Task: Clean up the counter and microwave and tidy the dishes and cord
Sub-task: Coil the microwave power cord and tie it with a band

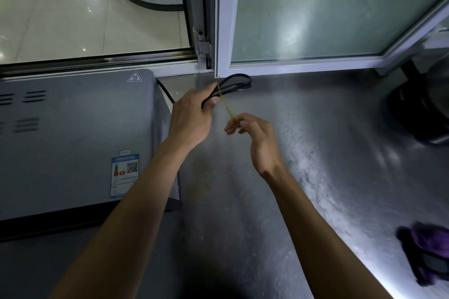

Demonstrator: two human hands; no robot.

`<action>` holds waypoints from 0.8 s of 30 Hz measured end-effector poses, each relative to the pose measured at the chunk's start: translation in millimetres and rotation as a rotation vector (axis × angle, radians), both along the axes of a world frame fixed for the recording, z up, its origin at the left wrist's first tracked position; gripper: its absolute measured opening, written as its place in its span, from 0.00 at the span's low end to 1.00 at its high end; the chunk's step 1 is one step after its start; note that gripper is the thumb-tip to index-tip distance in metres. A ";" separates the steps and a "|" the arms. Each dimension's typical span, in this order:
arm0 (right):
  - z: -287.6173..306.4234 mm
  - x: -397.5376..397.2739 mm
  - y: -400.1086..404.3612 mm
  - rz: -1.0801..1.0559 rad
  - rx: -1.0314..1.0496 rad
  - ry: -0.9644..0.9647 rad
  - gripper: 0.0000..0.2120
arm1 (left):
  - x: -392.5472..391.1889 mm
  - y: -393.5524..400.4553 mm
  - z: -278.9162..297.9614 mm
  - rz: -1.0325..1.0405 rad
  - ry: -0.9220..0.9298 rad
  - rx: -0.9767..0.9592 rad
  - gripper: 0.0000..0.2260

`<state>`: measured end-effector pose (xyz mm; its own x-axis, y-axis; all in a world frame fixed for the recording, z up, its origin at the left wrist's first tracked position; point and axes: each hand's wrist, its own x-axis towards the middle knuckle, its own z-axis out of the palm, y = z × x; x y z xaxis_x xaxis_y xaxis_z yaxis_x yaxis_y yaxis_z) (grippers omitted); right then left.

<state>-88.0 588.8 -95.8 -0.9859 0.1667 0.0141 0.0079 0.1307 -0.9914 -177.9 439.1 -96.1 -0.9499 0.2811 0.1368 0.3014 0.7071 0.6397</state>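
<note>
The cord [239,80] I grip in my left hand [192,116] looks like smooth black rubber or plastic with a slight sheen. Across it runs a thin yellow band [227,108], seemingly rubber, pinched in my right hand [252,136]. Beneath the cord, the counter [303,153] is brushed metal, scuffed and dully reflective. Left of the cord, the microwave [73,141] has a matt grey painted metal top with a glossy paper label [125,175]. Behind the cord, frosted glass [328,12] sits in smooth white frames.

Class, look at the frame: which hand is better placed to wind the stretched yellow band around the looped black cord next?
Right. The right hand already pinches the thin yellow rubber band's free end, stretched taut, while the left hand has its grip on the looped black power cord.
</note>
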 end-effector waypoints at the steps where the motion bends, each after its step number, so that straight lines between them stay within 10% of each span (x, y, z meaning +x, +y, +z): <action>1: -0.6 3.1 -0.2 0.011 -0.014 -0.004 0.15 | 0.3 0.0 -0.4 -0.007 -0.010 0.002 0.19; 11: 25.5 11.5 6.9 0.052 -0.481 0.162 0.19 | 5.2 -1.1 -2.4 -0.010 -0.010 -0.014 0.15; 24: 20.3 -10.0 -4.9 -0.211 -0.436 0.171 0.25 | 15.4 4.3 10.2 -0.047 0.044 -0.118 0.16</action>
<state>-98.0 583.9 -75.6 -0.9197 0.3883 0.0570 -0.1777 -0.2826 -0.9426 -162.5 443.4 -85.9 -0.9289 0.3422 0.1412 0.3622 0.7611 0.5381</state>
